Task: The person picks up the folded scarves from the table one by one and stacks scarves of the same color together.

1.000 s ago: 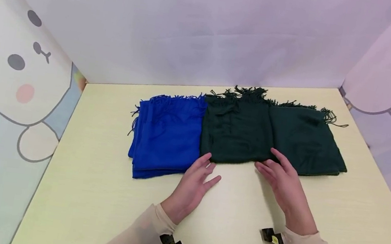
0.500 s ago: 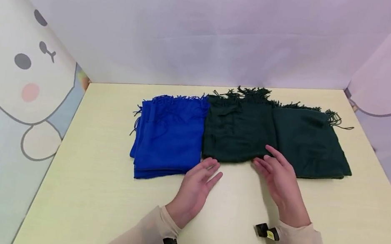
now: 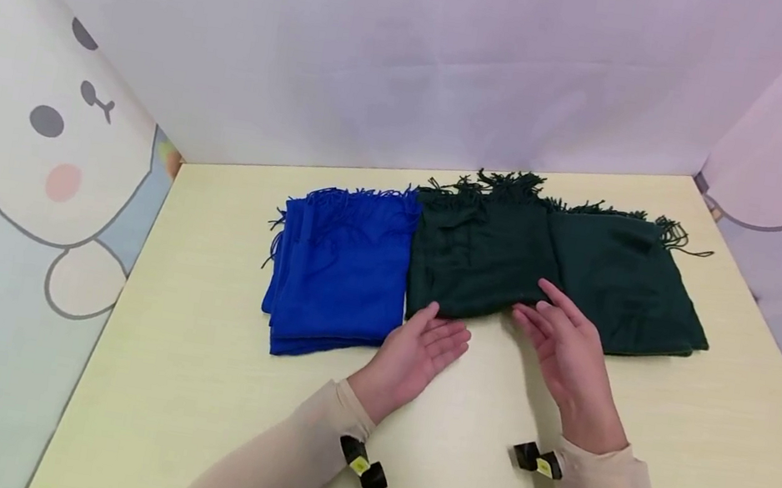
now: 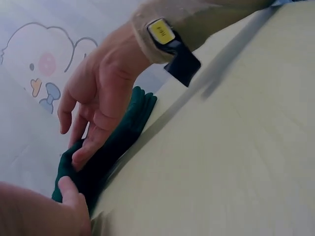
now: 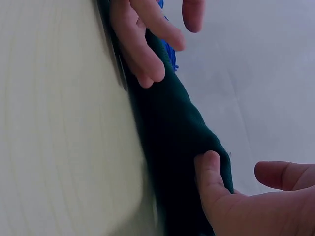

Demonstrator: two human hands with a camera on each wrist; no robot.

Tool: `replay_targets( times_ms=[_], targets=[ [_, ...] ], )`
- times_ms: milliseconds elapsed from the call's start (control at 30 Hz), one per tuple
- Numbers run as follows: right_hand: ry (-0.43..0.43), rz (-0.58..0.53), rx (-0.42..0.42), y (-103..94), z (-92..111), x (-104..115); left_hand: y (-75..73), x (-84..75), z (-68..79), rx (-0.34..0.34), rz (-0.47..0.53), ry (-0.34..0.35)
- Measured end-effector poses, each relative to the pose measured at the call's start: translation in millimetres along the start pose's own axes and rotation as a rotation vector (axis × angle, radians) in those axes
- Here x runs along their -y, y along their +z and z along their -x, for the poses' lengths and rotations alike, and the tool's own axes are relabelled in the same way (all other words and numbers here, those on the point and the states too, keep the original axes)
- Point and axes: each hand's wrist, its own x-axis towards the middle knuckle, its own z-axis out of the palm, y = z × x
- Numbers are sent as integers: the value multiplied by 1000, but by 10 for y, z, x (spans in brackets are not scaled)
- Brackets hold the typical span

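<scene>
A dark green folded shawl (image 3: 480,257) with a fringed back edge lies in the middle of the table. My left hand (image 3: 415,357) is at its front left corner, palm turned up and fingers extended, fingertips along the front edge. At the front right corner is my right hand (image 3: 574,364). In the right wrist view, its fingertips touch the green edge, with the thumb held apart from the cloth. A folded blue shawl (image 3: 349,271) sits against the left side. A second dark green shawl (image 3: 627,288) lies directly on the right.
The pale wooden table (image 3: 188,382) ends at a white cloth backdrop (image 3: 387,66) behind the shawls. Side drapes with cartoon animals (image 3: 35,140) stand left and right. Each sleeve carries a black wrist strap (image 3: 364,466).
My left hand has turned palm up, its fingers swinging right along the front edge. My right hand has shifted slightly left at the middle shawl's corner, and that corner is slightly raised.
</scene>
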Motion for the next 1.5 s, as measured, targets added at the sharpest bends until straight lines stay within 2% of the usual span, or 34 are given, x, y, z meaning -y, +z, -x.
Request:
replay_targets(
  times_ms=[200, 400, 467, 600, 667, 733, 833, 900, 1100, 1200, 1333, 1500],
  targets=[
    [-20, 16, 19, -58, 28, -28, 96, -5, -162, -65, 92, 51],
    [-30, -14, 46, -159, 71, -101, 183, -57, -277, -96, 166, 47],
    [11, -4, 49, -188, 81, -114, 200, -73, -297, -104, 201, 35],
    [202, 23, 35, -195, 40, -115, 220, -116, -308, -106, 255, 21],
    [294, -36, 1, -185, -8, -108, 225, -135, -305, -101, 272, 21],
    [333, -141, -50, -173, -63, -100, 223, -146, -300, -85, 275, 21],
    [302, -264, -118, -146, -136, -95, 208, -155, -281, -90, 272, 25],
    [263, -277, -137, -117, -172, -93, 195, -159, -261, -102, 257, 36],
    [193, -156, -179, -28, -209, -62, 134, -165, -206, -116, 207, 63],
    [135, 6, -201, -14, -181, -68, 80, -147, -159, -117, 165, 41],
    [49, 281, -227, -16, -127, -64, 24, -126, -95, -102, 113, 13],
    [73, 363, -230, -57, -70, 0, -4, -125, -51, -94, 86, -16]
  ],
)
